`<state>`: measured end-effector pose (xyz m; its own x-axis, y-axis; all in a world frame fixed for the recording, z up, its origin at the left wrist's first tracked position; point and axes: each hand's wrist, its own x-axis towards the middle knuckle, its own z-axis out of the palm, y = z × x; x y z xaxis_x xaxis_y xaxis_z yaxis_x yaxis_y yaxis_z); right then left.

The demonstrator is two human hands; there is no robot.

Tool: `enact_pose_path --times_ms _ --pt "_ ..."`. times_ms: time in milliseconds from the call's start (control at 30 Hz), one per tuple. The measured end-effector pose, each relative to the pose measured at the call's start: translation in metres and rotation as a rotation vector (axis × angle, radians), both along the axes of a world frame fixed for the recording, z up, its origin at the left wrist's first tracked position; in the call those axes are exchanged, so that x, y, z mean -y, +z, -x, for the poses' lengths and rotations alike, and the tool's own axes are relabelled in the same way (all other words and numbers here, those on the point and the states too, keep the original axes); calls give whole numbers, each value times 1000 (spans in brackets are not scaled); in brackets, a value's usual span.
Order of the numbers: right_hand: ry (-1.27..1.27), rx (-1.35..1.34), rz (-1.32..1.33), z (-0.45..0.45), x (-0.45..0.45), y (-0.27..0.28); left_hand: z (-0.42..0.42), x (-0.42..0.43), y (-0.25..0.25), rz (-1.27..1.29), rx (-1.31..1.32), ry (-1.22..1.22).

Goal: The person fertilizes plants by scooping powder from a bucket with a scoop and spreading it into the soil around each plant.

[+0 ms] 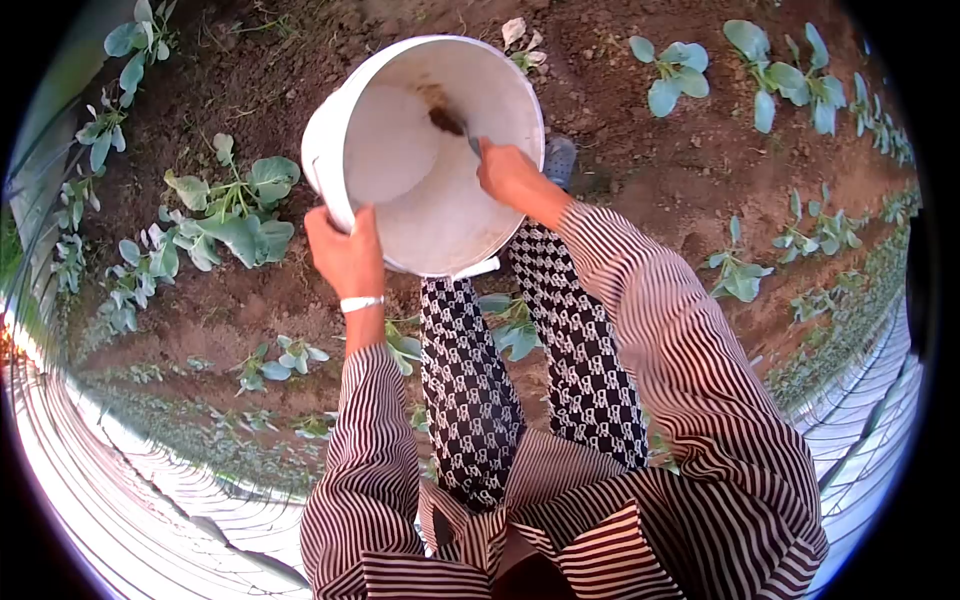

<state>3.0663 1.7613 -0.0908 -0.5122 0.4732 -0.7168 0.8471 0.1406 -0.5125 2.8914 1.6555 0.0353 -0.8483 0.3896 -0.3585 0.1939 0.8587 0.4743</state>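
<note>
A white bucket (400,215) is tilted so that its inside faces me, in the upper middle of the view. My left hand (345,250) is closed on its rim at the lower left, with a white band on the wrist. Inside the bucket's right side, my right hand (512,180) is closed round the handle of a small tool (474,143). At the tool's far end lies a dark brown clump (446,121) against the bucket's inner wall. The tool's head is blurred or hidden there.
Leafy green plants (235,225) grow in rows in the brown soil (640,170) on both sides. A grey shoe (560,160) shows just right of the bucket. Dry pale leaves (515,33) lie beyond the rim. Pale sheeting (150,510) curves along the lower left edge.
</note>
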Motion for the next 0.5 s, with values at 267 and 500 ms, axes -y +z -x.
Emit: enact_pose_path --times_ms 267,500 --pt "-169 -126 -88 40 23 -103 -11 -51 -38 -54 -163 -119" --pt "-653 -176 701 8 -12 -106 -13 -64 -44 -22 -219 -159"
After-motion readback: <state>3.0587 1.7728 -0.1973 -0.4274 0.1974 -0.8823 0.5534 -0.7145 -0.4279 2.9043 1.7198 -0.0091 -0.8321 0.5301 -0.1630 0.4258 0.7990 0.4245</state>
